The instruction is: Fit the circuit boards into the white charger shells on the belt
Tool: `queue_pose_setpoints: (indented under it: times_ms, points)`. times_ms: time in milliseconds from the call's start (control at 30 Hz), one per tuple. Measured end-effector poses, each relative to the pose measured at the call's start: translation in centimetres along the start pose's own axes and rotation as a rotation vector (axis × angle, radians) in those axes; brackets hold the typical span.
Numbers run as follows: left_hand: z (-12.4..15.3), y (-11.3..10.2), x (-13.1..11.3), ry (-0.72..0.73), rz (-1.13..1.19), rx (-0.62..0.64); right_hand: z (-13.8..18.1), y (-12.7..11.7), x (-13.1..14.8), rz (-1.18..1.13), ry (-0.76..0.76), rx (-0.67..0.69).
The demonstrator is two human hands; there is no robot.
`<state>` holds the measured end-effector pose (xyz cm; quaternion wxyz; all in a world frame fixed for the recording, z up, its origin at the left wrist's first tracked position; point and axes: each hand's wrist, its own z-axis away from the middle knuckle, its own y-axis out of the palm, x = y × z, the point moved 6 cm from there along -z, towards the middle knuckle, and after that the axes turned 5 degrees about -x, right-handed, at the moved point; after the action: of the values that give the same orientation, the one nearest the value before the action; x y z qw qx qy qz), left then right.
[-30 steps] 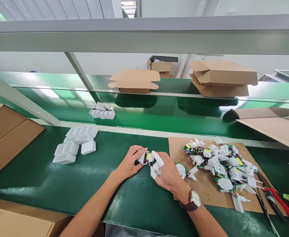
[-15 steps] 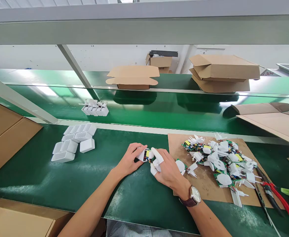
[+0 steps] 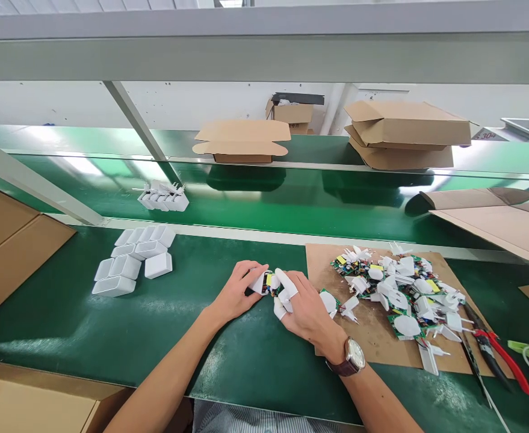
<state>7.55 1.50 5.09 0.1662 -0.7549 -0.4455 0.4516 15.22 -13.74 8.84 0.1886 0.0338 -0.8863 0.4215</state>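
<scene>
Both my hands meet over the green table mat, pinching one small part between them: a white charger shell with a green and yellow circuit board [image 3: 268, 282] in it. My left hand [image 3: 237, 293] grips the shell from the left with curled fingers. My right hand [image 3: 303, 307], with white finger cots on its fingertips and a wristwatch [image 3: 351, 358] on the wrist, presses on the board from the right. Just right of it, a brown cardboard sheet [image 3: 381, 337] carries a heap of white plug pieces and circuit boards [image 3: 395, 291].
Several empty white shells [image 3: 133, 258] lie at the left. A row of finished chargers [image 3: 162, 197] sits on the conveyor belt beyond. Red-handled pliers [image 3: 499, 352] lie at the right. Cardboard boxes [image 3: 11, 240] flank the left; more boxes [image 3: 406, 132] stand on the far shelf.
The row of chargers on the belt has drifted left. My hands stay together on the same part, barely shifted.
</scene>
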Motion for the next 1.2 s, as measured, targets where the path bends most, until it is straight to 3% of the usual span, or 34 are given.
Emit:
queue_pose_setpoints:
  times_ms: [833, 1100, 1200]
  points:
    - [0.0, 0.2, 0.0, -0.022, 0.078, 0.005, 0.2, 0.3, -0.3, -0.05, 0.022, 0.003]
    - [0.6, 1.4, -0.2, -0.067, 0.244, 0.14, 0.4, -0.1, -0.8, -0.167, 0.071, -0.054]
    - [0.5, 0.9, 0.2, -0.101, 0.33, 0.088, 0.5, -0.1, -1.1, -0.231, 0.105, -0.069]
